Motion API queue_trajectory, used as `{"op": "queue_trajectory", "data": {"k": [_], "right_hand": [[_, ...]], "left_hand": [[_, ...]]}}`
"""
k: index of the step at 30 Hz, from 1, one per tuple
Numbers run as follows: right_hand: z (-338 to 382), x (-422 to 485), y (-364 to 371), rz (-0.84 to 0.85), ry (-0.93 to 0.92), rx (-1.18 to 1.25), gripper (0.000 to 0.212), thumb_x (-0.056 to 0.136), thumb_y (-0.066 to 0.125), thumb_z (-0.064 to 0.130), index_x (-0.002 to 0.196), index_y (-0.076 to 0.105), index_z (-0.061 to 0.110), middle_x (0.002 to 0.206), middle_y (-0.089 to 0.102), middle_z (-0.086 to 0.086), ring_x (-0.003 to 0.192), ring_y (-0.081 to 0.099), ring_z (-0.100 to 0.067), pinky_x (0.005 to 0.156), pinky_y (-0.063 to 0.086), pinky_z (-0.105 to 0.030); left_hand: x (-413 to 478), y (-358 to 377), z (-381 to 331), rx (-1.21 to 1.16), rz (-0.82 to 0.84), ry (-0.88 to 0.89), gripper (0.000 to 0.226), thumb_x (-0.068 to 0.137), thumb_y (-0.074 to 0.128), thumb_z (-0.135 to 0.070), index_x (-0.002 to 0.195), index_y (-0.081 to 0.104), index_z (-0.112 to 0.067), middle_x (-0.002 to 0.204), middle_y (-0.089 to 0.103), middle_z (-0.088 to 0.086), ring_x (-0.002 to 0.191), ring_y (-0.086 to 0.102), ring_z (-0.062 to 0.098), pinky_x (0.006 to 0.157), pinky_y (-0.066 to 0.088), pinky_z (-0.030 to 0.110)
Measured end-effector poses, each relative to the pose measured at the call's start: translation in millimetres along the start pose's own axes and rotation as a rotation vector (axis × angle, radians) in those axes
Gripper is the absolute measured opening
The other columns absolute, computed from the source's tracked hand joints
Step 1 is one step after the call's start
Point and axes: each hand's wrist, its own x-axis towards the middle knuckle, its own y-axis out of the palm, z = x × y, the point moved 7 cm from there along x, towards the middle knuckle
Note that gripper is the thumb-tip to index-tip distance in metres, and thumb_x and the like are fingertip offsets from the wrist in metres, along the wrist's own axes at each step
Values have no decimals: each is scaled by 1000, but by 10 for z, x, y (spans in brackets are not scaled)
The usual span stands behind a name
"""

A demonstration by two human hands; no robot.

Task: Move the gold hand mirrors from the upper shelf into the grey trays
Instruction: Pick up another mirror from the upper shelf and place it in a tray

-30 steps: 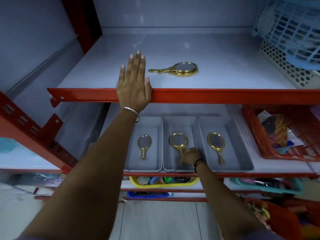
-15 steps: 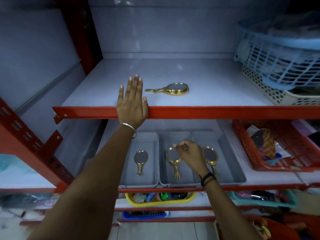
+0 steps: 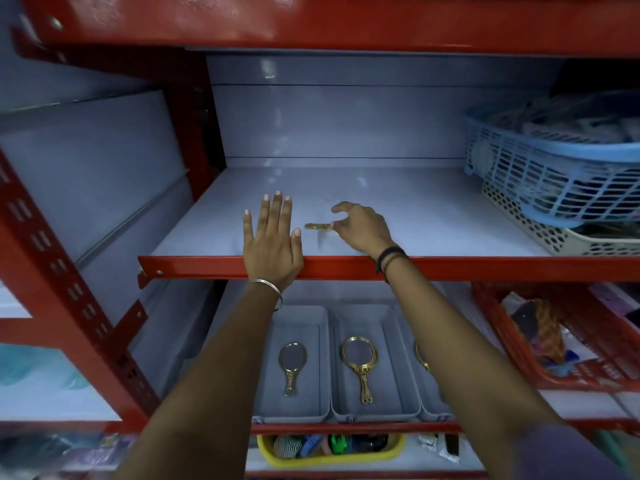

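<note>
From the head camera, we see our left hand (image 3: 273,242) lying flat and released, palm down, on the front edge of the upper shelf (image 3: 433,216), fingers spread and gripping nothing. Our right hand (image 3: 360,228) reaches over the same shelf, its fingers curled over the round end of a gold mirror (image 3: 318,226); only the handle shows to its left, and we cannot tell whether the hand has closed on it. Below, three grey trays sit side by side. The left tray (image 3: 296,313) holds one mirror (image 3: 291,367), the middle tray (image 3: 363,311) another (image 3: 360,370), and the right tray (image 3: 403,327) a third (image 3: 420,356), mostly hidden behind our right forearm. A blue basket (image 3: 554,174) stands at the right of the upper shelf.
</note>
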Motion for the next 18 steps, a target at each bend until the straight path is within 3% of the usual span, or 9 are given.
{"op": "queue_trajectory", "data": {"k": [2, 4, 6, 8, 9, 13, 16, 18], "right_hand": [[78, 111, 78, 60, 3, -122, 44, 92, 48, 36, 135, 48, 24, 124, 64, -7, 111, 59, -26, 91, 43, -34], [101, 199, 145, 116, 40, -196, 46, 94, 43, 40, 137, 46, 22, 136, 56, -7, 124, 52, -27, 98, 41, -37], [81, 257, 183, 144, 75, -280, 43, 96, 38, 41, 127, 56, 18, 123, 63, -9, 112, 58, -28, 84, 43, -34], [55, 267, 212, 148, 92, -332, 45, 96, 34, 44, 109, 65, 14, 88, 66, -6, 86, 59, -26, 58, 33, -25], [42, 262, 225, 138, 92, -345, 47, 95, 34, 45, 104, 66, 12, 79, 64, -4, 78, 56, -25, 54, 28, -25], [4, 207, 161, -14, 60, -388, 36, 93, 46, 38, 94, 65, 6, 91, 70, -10, 84, 63, -27, 75, 47, -33], [-90, 137, 89, -84, 96, -348, 22, 90, 54, 20, 104, 59, 3, 103, 69, -14, 97, 62, -30, 75, 44, -32], [-213, 100, 41, -89, 222, -225, 35, 87, 59, 20, 116, 50, 2, 109, 65, -16, 107, 56, -31, 71, 41, -31]], "left_hand": [[2, 4, 5, 0, -3, 2, 60, 90, 22, -34, 147, 19, -16, 156, 23, 3, 146, 15, 21, 118, 8, 48], [8, 8, 14, -2, -7, 1, 60, 90, 22, -34, 147, 20, -17, 156, 23, 3, 146, 15, 21, 118, 8, 48], [10, 11, 15, -6, -11, 1, 60, 89, 22, -34, 147, 20, -17, 156, 24, 3, 146, 16, 21, 118, 9, 47], [9, 10, 13, -13, -21, 3, 61, 88, 22, -34, 147, 22, -17, 156, 25, 4, 146, 17, 22, 118, 9, 47], [10, 9, 14, -15, -25, 4, 61, 88, 22, -34, 146, 22, -17, 156, 25, 4, 146, 18, 22, 118, 9, 47], [18, 11, 16, -8, -27, 4, 61, 88, 22, -35, 146, 22, -17, 156, 25, 4, 146, 18, 23, 118, 9, 46], [18, 6, 11, -17, -28, 6, 61, 88, 23, -35, 146, 22, -17, 156, 25, 5, 146, 18, 23, 118, 9, 46], [16, 14, 15, -15, -25, 3, 61, 88, 24, -34, 146, 23, -18, 156, 26, 5, 145, 19, 23, 118, 10, 46]]}}
